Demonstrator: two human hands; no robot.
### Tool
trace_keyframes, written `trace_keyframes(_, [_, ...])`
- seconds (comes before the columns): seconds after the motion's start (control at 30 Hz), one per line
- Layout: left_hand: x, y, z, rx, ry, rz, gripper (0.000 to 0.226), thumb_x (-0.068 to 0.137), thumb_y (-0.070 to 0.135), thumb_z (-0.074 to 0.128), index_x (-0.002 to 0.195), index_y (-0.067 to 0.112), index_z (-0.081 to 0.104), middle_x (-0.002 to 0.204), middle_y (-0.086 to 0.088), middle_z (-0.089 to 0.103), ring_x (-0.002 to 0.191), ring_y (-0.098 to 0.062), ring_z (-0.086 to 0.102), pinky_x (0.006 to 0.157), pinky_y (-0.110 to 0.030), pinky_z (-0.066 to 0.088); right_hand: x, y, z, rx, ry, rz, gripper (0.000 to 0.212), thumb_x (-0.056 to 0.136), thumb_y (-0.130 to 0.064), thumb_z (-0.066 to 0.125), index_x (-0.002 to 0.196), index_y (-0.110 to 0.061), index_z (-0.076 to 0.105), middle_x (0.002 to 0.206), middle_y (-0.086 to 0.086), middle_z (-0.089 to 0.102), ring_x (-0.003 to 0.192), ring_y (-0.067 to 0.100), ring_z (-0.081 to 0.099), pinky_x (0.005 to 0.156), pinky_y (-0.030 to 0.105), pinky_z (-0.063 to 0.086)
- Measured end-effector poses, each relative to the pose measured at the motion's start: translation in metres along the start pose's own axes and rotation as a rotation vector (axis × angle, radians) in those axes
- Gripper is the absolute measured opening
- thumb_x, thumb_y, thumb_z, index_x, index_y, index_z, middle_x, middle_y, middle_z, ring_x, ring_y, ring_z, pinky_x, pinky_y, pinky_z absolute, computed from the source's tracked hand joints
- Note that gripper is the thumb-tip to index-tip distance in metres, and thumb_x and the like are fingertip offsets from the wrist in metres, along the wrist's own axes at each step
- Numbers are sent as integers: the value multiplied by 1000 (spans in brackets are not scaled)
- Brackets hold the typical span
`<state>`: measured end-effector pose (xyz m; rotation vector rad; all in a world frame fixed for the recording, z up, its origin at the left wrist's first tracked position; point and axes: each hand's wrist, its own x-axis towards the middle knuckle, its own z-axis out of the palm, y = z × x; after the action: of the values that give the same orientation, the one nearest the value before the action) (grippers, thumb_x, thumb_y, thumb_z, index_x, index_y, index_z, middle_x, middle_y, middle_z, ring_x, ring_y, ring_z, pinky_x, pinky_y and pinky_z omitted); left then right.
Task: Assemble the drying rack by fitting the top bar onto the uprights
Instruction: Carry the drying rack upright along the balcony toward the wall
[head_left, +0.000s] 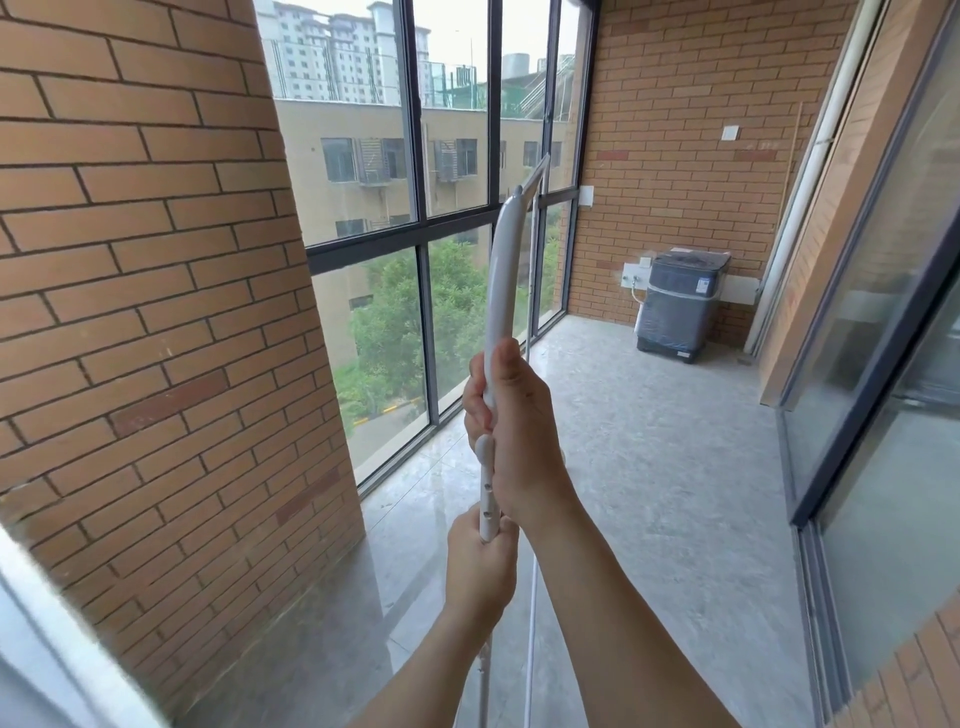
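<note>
A white top bar runs away from me toward the window, its near end wrapped in my right hand. Just below that hand a white upright with small holes in its top section stands near vertical. My left hand grips this upright lower down. The bar's near end meets the upright's top between my hands; the joint itself is hidden by my fingers. At the bar's far end a second thin white upright drops to the floor. Another thin white rod runs down beside my left wrist.
A brick pillar stands close on the left. Floor-to-ceiling windows are straight ahead. A plastic-wrapped washing machine sits at the far brick wall. Glass sliding doors line the right side. The floor is bare concrete.
</note>
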<state>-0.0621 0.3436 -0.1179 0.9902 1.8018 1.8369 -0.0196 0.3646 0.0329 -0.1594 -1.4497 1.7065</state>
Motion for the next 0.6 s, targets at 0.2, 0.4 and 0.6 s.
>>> trace_keyframes(0.2, [17,-4,9,6,-1,-4,52,87,15,52,40,29,34,37,9,30,39,-4,23,39,-14,21,17,5,-12,-2,1,-4,50,85,-63,43,75,-14,44,53,-6,30,43,7,19,37,20,16])
trace_keyframes(0.4, [35,-7,23,6,9,-6,44,81,20,50,43,29,30,40,8,28,43,-6,23,41,-18,22,34,8,-27,14,-4,-4,46,86,-60,43,73,-16,44,51,-6,30,42,7,21,36,20,16])
trace_keyframes(0.6, [52,-8,38,44,17,2,43,80,16,48,43,28,27,39,10,26,41,-5,20,40,-15,19,52,11,-45,17,-20,3,45,88,-58,41,72,-16,42,51,-10,31,42,6,20,37,19,17])
